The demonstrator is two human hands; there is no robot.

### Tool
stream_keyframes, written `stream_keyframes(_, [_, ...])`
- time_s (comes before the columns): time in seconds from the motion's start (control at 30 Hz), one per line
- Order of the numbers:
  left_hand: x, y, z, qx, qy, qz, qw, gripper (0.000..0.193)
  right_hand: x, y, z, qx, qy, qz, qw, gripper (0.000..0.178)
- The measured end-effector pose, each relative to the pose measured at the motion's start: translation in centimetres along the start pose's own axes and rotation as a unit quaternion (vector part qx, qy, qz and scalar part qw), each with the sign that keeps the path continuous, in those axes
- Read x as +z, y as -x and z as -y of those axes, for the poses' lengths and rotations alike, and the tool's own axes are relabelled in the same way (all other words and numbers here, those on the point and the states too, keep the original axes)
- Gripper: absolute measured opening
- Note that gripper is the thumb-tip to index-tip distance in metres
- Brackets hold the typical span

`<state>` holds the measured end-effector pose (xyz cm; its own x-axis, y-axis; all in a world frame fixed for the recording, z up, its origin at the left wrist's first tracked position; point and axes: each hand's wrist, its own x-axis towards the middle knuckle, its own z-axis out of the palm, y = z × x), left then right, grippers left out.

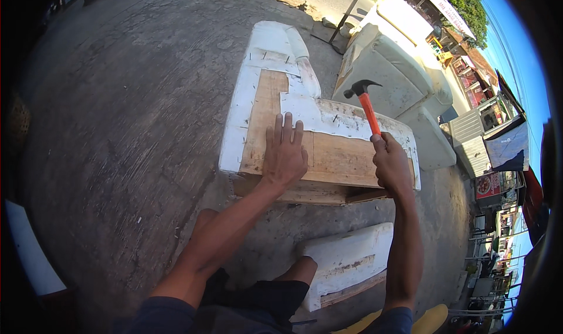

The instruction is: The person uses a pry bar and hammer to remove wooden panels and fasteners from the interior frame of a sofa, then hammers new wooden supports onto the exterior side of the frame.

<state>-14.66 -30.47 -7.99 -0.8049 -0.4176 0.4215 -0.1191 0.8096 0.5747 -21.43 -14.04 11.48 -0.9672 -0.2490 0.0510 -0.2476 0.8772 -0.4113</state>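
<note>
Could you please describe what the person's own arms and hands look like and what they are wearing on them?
Both forearms are bare from the elbow down, with no gloves, watch or rings visible on the left hand or the right hand. Short dark blue-grey sleeves show at the bottom edge of the picture, ending above the elbows. Nothing else covers the arms.

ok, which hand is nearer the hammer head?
Right. The right hand grips the orange handle just below the hammer head, raised over the panel. The left hand lies flat on the wooden panel, further off to the left.
</note>
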Motion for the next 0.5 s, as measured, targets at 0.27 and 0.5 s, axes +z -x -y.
stream_keyframes(0.27, [-0.1, 0.0, -1.6, -0.024, -0.012, 0.1, 0.995, 0.057, -3.0, -3.4, 6.0, -0.099, -0.396, -0.258, 0.876, 0.049])
stream_keyframes(0.5, [-0.6, -2.7, 0.2, -0.036, -0.072, 0.09, 0.993, 0.056, -6.0, -2.6, 4.9, 0.236, -0.244, 0.099, 0.935, 0.039])
